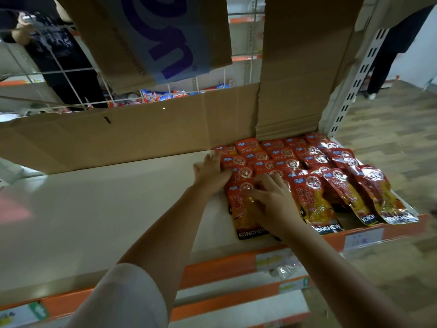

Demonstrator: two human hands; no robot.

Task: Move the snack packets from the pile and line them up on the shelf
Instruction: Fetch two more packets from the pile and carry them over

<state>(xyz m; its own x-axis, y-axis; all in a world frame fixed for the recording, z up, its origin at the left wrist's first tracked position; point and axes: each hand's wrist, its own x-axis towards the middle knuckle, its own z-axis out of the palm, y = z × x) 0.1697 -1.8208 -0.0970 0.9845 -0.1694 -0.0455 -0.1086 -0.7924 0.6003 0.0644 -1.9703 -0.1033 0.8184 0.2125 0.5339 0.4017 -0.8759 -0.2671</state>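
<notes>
Seen from above, looking down at a cream shelf (113, 209) with an orange front edge. Red snack packets (307, 166) laid in overlapping rows across the right part of the shelf, reaching from the cardboard at the back to the front lip, each row leaning on the one behind. Left hand (210, 172) flat against the left edge of the rows, fingers straight and close together, pressing sideways on the packets, nothing gripped. Right hand (274, 197) resting on top of the front-left packet (243, 209), fingers spread and slightly bent, fingertips touching its glossy face; whether any finger pinches it cannot be told. Both bare forearms stretched forward, a white sleeve (123, 297) on the left upper arm. Brown cardboard panel (118, 136) standing along the back of the shelf, another cardboard flap (300, 67) rising at the right.
</notes>
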